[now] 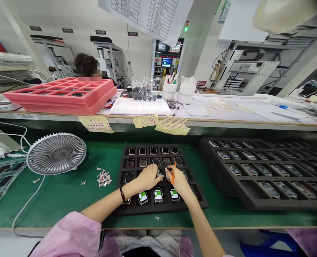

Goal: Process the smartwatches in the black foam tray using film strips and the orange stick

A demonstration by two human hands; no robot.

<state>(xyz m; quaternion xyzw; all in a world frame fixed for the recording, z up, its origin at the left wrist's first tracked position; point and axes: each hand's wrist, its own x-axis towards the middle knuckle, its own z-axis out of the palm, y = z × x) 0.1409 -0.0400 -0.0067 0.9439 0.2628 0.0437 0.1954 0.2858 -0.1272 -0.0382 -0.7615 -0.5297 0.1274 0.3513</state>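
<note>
Pretty much everything here's black and green: the black foam tray [193,204] sits on a green bench mat [62,201], and the watch screens [158,195] show green-and-white blocks. Color pops come from a pink sleeve [70,235], an orange stick [172,174], and a salmon-pink foam tray [94,104].

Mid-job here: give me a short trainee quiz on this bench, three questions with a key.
1. Which hand holds the slim orange tool?
2. True or false: the pink foam tray sits on the green mat.
3. What lies on the mat between the round grey fan and the black foam tray?

Key:
1. The right hand.
2. False: it sits on the white upper bench.
3. A small heap of pale scraps.
</note>
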